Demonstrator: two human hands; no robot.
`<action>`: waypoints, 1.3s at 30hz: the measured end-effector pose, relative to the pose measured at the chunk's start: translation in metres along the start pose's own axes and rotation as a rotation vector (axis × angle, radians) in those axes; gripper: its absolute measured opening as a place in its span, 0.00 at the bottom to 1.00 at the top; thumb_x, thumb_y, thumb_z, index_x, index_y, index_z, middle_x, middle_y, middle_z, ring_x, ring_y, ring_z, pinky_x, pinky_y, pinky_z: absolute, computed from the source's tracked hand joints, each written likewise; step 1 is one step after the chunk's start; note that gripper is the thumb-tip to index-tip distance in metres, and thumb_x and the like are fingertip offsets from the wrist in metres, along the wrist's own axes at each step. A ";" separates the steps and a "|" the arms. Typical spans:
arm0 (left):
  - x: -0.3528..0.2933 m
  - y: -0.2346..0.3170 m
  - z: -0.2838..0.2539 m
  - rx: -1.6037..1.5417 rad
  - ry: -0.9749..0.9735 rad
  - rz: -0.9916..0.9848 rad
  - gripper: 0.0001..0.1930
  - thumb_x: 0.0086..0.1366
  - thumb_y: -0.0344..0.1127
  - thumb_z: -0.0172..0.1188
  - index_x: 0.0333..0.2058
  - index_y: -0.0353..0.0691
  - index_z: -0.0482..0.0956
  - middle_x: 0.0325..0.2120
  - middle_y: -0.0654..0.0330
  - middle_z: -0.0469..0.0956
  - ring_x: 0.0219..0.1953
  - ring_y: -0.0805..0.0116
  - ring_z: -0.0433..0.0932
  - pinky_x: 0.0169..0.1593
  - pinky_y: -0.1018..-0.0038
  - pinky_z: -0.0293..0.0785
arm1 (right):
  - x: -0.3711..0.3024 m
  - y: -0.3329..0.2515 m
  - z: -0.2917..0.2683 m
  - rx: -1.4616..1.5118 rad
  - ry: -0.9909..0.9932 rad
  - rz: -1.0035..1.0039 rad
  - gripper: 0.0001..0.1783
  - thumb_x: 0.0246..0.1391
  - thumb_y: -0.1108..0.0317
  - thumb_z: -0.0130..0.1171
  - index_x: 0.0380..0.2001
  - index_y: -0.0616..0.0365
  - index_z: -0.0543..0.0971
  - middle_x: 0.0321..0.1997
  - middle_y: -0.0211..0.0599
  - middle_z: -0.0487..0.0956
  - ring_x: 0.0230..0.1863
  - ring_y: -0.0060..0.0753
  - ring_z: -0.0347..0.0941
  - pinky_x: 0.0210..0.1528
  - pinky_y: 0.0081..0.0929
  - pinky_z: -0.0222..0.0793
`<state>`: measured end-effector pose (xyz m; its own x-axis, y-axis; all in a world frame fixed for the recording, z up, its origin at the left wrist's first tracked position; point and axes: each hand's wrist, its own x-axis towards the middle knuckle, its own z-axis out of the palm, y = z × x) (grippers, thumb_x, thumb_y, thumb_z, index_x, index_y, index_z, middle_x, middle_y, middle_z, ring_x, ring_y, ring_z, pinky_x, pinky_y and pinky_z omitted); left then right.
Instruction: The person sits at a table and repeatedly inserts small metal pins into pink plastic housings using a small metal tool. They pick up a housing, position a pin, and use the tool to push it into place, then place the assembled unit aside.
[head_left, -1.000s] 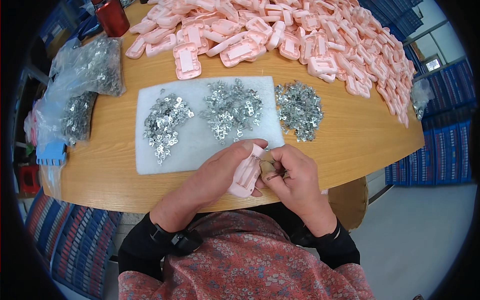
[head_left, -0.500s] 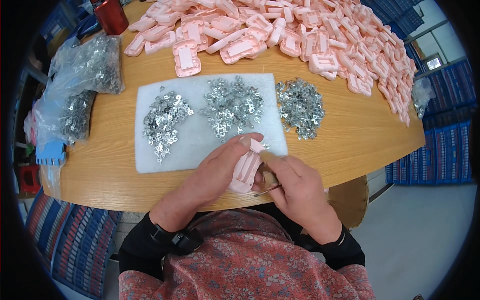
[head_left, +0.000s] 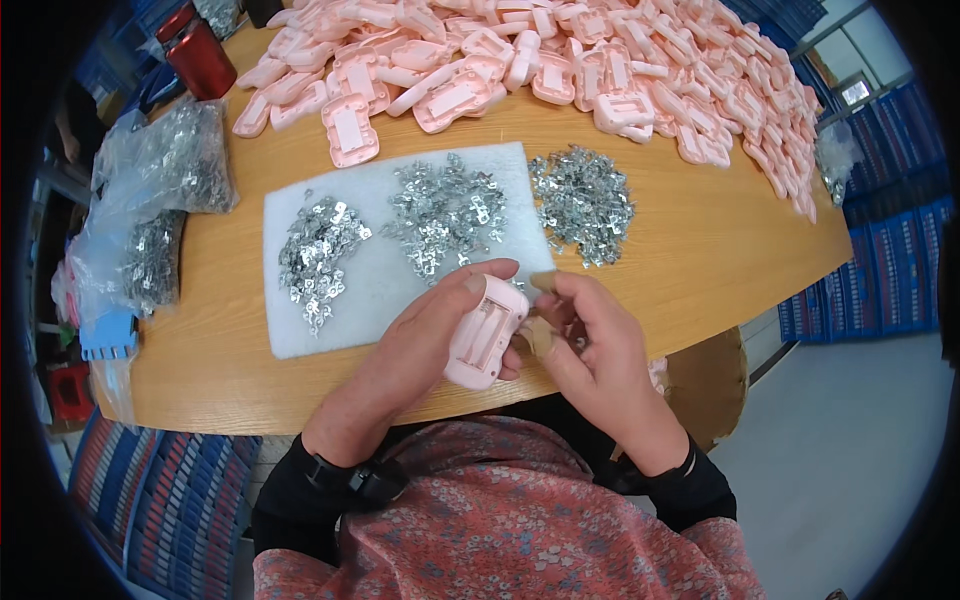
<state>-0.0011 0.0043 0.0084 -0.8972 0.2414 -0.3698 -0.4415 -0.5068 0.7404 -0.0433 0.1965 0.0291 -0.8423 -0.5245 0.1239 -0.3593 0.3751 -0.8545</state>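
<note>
My left hand is closed around a pink plastic battery housing, thumb along its upper left edge and fingers beneath. Its long open battery slots face up. Just to the right is my right hand, with pale coverings on the thumb and forefinger tips. Those two tips stand a little apart beside the housing's right edge, while the other fingers curl inward; what they hold is hidden. Behind the hands, a white foam pad carries a left pile of small metal contact pieces and a middle pile of metal pieces.
Another metal heap lies on the wooden table right of the pad. A large mound of pink housings covers the far side. At left are clear bags of metal parts, a red flask and a blue plastic piece.
My right thumb and forefinger have spread apart, and the thin metal tool that showed below them is out of sight. The housing has turned slightly in my left hand. The view has shifted.
</note>
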 end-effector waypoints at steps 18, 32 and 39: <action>-0.013 0.005 0.012 0.980 0.019 0.288 0.23 0.67 0.23 0.47 0.61 0.36 0.67 0.42 0.57 0.78 0.43 0.75 0.76 0.50 0.74 0.73 | 0.001 0.014 -0.013 0.539 -0.211 0.369 0.16 0.57 0.70 0.63 0.46 0.66 0.76 0.32 0.21 0.74 0.32 0.10 0.67 0.36 0.14 0.66; -0.013 -0.002 0.003 -0.365 -0.040 0.002 0.19 0.72 0.40 0.40 0.56 0.38 0.68 0.27 0.64 0.67 0.21 0.72 0.65 0.25 0.74 0.61 | -0.009 0.011 0.001 0.381 -0.053 0.069 0.16 0.59 0.74 0.57 0.51 0.64 0.76 0.30 0.28 0.74 0.29 0.15 0.66 0.32 0.18 0.65; -0.019 -0.005 -0.002 -0.540 -0.090 -0.006 0.19 0.72 0.45 0.40 0.53 0.40 0.71 0.26 0.66 0.67 0.19 0.74 0.63 0.22 0.75 0.57 | -0.004 -0.004 0.007 0.191 -0.114 -0.121 0.17 0.57 0.76 0.58 0.51 0.63 0.78 0.34 0.39 0.77 0.30 0.27 0.72 0.35 0.24 0.68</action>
<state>0.0177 0.0009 0.0108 -0.9024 0.3035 -0.3059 -0.4007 -0.8523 0.3364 -0.0356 0.1920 0.0281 -0.7432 -0.6438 0.1821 -0.3627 0.1590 -0.9182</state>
